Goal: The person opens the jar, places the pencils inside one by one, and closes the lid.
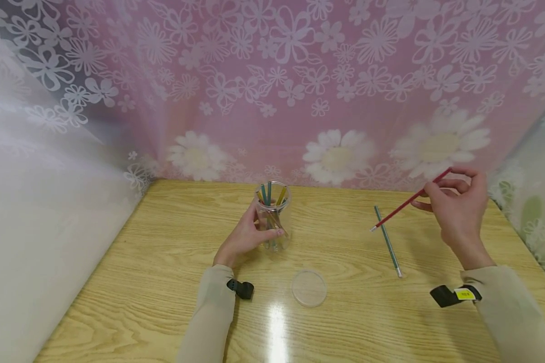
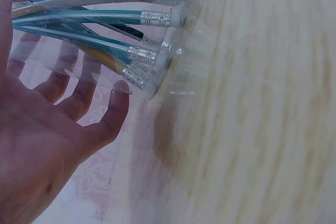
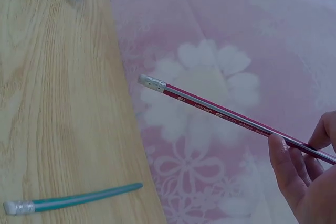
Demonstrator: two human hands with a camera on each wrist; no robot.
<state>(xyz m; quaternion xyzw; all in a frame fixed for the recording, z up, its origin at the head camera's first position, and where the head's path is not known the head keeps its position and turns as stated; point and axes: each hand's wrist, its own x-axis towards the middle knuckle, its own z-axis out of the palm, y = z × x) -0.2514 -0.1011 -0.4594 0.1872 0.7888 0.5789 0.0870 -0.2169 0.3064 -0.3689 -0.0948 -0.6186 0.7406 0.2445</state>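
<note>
A clear jar (image 1: 285, 222) holds several pencils (image 2: 105, 17), their eraser ends down at its base. My left hand (image 1: 246, 234) is curled round the jar's side, thumb in front. In the right wrist view, my right hand (image 3: 310, 177) pinches a red pencil (image 3: 220, 114) with a silver ferrule. In the head view, my right hand (image 1: 460, 206) is raised at the right, and the red pencil (image 1: 406, 203) slants down to the left, eraser end low. Below it on the table lies a teal pencil (image 1: 389, 244), its eraser end toward me.
A round clear lid (image 1: 309, 288) lies flat on the wooden table (image 1: 163, 302), in front of the jar. Floral curtains (image 1: 254, 101) hang behind the table's back edge and at both sides.
</note>
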